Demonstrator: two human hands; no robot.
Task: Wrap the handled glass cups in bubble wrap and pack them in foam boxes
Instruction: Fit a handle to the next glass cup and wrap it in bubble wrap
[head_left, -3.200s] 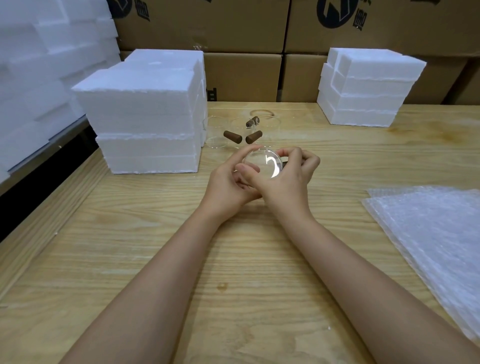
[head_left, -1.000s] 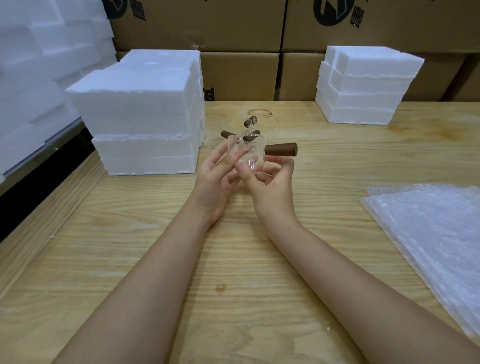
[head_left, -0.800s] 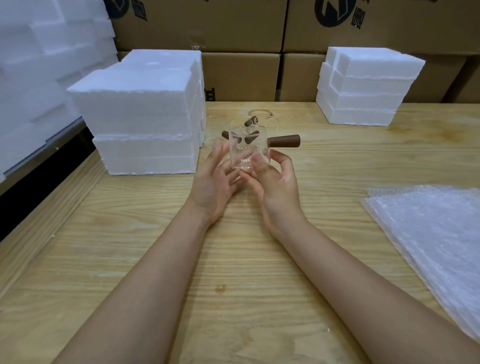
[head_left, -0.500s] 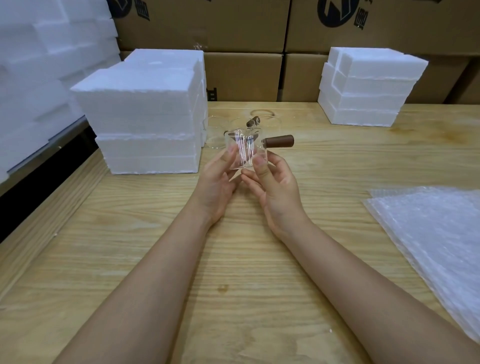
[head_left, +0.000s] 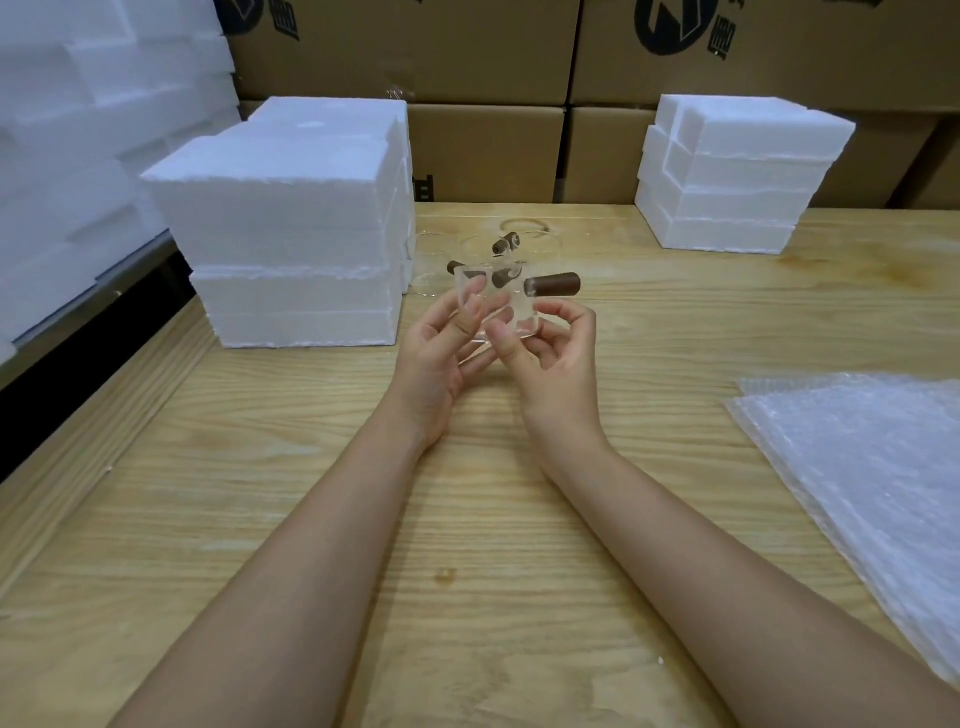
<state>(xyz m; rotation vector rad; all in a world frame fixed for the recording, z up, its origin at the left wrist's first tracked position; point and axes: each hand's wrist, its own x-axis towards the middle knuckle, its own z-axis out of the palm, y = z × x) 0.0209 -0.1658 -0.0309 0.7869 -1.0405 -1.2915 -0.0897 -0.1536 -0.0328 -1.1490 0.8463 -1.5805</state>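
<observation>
A clear glass cup (head_left: 497, 299) with a brown wooden handle (head_left: 551, 285) pointing right is held upright above the wooden table (head_left: 311, 467). My left hand (head_left: 441, 348) holds its left side with thumb and fingers. My right hand (head_left: 550, 353) holds its right side and base, thumb on the front of the glass. Behind it, several more handled glass cups (head_left: 506, 244) stand on the table. Sheets of bubble wrap (head_left: 872, 478) lie at the right. Stacks of white foam boxes stand at the left (head_left: 291, 228) and at the back right (head_left: 732, 171).
Cardboard cartons (head_left: 488, 104) line the wall behind the table. More white foam pieces (head_left: 78, 130) are piled at the far left beyond the table's edge. Bare tabletop lies between my forearms and the bubble wrap.
The cup has been turned from lying with its mouth towards me to upright, its handle now pointing right. Both hands stayed on it and shifted their hold.
</observation>
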